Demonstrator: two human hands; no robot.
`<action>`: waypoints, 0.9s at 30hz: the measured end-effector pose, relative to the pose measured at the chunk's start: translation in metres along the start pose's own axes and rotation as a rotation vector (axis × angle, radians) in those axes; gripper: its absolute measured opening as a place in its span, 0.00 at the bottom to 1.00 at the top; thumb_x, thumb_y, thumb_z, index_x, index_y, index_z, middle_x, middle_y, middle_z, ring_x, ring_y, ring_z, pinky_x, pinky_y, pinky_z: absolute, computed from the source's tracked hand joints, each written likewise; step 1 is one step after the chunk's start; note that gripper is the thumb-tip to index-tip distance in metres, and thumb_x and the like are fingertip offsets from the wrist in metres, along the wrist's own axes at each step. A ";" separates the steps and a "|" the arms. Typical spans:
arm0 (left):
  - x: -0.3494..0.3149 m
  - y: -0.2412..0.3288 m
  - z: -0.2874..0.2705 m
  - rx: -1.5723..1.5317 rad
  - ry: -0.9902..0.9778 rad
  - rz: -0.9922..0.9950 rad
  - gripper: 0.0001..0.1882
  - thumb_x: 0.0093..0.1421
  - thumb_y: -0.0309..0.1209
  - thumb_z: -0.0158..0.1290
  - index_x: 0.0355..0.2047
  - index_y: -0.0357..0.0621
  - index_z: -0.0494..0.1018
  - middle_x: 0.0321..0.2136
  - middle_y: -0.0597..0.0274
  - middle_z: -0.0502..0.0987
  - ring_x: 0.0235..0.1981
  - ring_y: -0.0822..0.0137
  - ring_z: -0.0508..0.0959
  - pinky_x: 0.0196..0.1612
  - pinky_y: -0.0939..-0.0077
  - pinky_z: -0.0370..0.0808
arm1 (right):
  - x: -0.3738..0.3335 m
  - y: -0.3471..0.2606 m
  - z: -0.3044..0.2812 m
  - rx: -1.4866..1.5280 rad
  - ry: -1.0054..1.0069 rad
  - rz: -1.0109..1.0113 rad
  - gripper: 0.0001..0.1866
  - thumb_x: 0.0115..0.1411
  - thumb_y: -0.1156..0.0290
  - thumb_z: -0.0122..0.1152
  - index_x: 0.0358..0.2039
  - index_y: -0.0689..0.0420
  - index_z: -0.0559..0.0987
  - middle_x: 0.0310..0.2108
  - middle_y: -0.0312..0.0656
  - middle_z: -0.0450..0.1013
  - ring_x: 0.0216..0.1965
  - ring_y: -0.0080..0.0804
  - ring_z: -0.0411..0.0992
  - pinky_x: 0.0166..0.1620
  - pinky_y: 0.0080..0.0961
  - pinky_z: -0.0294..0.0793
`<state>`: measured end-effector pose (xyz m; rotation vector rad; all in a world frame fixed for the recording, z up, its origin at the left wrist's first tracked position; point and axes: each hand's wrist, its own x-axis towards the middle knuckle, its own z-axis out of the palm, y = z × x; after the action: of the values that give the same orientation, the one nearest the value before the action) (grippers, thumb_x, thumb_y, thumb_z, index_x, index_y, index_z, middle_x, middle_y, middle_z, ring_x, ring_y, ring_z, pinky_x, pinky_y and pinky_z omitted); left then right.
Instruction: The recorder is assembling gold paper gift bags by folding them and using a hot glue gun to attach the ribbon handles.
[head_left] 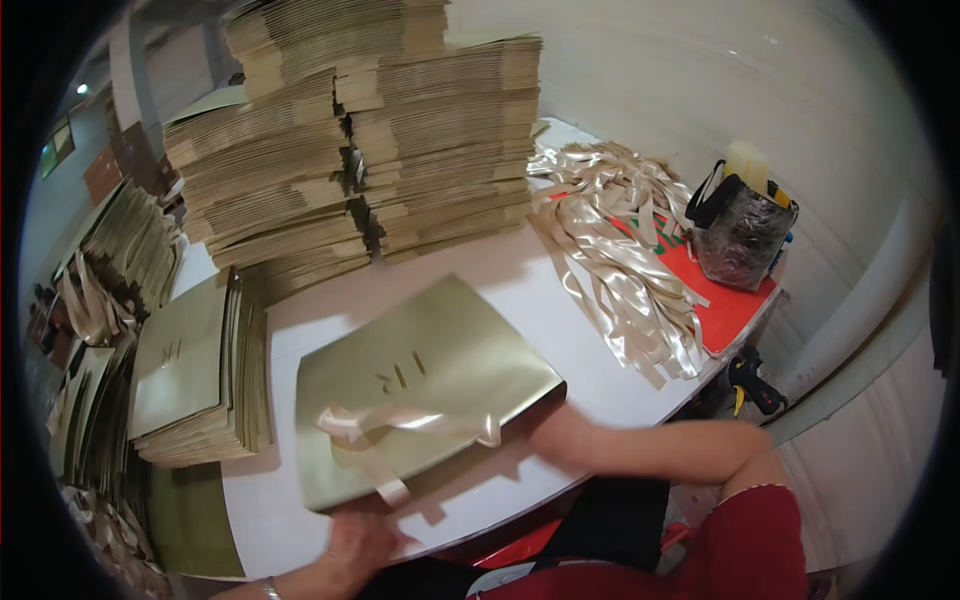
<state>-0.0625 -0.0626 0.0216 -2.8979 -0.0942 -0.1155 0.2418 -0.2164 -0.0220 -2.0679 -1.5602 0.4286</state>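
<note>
The fingers of the left hand (360,545) are coming up to the near corner of a gold bag (465,345), and those of the right hand (562,438) are reaching its right edge; blur is hiding both sets, so I cannot tell whether either is gripping. The bag is lying mid-tabletop (330,312), a pale satin ribbon (393,491) trailing loosely across its face. This one is seemingly sitting partway: the ribbon is showing, but not looking tied. Just left, a pile of bags (180,360) is standing, no ribbon showing on top. Farther left, ribbons (95,305) are hanging beside more bags, probably done ones. Behind, tall stacks (445,130) are rising without visible ribbons, and loose ribbons (620,270) are heaping at right, so plenty is apparently remaining.
</note>
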 end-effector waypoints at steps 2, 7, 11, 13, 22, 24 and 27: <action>-0.011 -0.016 0.004 0.150 0.043 -0.062 0.18 0.52 0.40 0.50 0.34 0.36 0.74 0.34 0.52 0.75 0.31 0.57 0.76 0.42 0.49 0.68 | 0.003 0.025 -0.008 0.321 0.138 -0.096 0.19 0.52 0.72 0.51 0.45 0.63 0.75 0.47 0.49 0.71 0.50 0.47 0.68 0.51 0.38 0.67; 0.008 -0.030 -0.020 -0.048 -0.562 0.033 0.08 0.46 0.26 0.49 0.24 0.38 0.77 0.21 0.59 0.77 0.25 0.58 0.77 0.31 0.67 0.74 | 0.021 -0.006 -0.013 0.791 -0.103 -0.309 0.20 0.52 0.73 0.52 0.47 0.62 0.74 0.48 0.48 0.70 0.53 0.46 0.65 0.55 0.35 0.64; 0.029 -0.056 0.035 0.254 0.047 0.162 0.22 0.49 0.28 0.48 0.44 0.27 0.70 0.35 0.43 0.75 0.32 0.54 0.78 0.28 0.60 0.76 | 0.026 -0.022 -0.036 -0.092 0.057 -0.340 0.18 0.54 0.69 0.50 0.46 0.60 0.73 0.49 0.50 0.68 0.53 0.42 0.66 0.56 0.37 0.63; 0.026 -0.050 0.042 0.088 -0.408 -0.226 0.22 0.52 0.29 0.47 0.47 0.29 0.69 0.45 0.41 0.71 0.49 0.49 0.69 0.50 0.53 0.66 | 0.031 -0.003 -0.027 -0.729 -0.009 -0.298 0.19 0.55 0.68 0.51 0.47 0.60 0.72 0.48 0.54 0.68 0.49 0.44 0.69 0.52 0.41 0.67; 0.007 -0.069 -0.016 -0.283 -0.136 -0.244 0.32 0.39 0.38 0.64 0.46 0.40 0.69 0.43 0.47 0.70 0.46 0.50 0.70 0.45 0.61 0.70 | 0.009 -0.053 -0.096 -0.293 -0.498 0.070 0.28 0.48 0.63 0.56 0.51 0.57 0.68 0.38 0.54 0.72 0.41 0.49 0.72 0.45 0.38 0.71; 0.014 -0.067 -0.036 -0.546 -0.282 -0.333 0.31 0.39 0.36 0.65 0.44 0.39 0.69 0.42 0.47 0.70 0.44 0.49 0.71 0.44 0.61 0.70 | 0.012 -0.059 -0.111 -0.227 -0.577 0.102 0.25 0.49 0.64 0.56 0.49 0.56 0.70 0.36 0.52 0.73 0.40 0.49 0.72 0.43 0.38 0.72; 0.007 -0.064 -0.039 -0.726 -0.303 -0.317 0.22 0.42 0.31 0.62 0.37 0.36 0.70 0.25 0.54 0.75 0.31 0.51 0.75 0.37 0.65 0.72 | 0.013 -0.058 -0.120 -0.292 -0.663 0.010 0.17 0.47 0.66 0.57 0.39 0.56 0.73 0.29 0.44 0.73 0.35 0.47 0.72 0.39 0.37 0.72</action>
<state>-0.0627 -0.0094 0.0749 -3.5685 -0.7000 0.3009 0.2634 -0.2171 0.1102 -2.2838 -2.0839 1.0235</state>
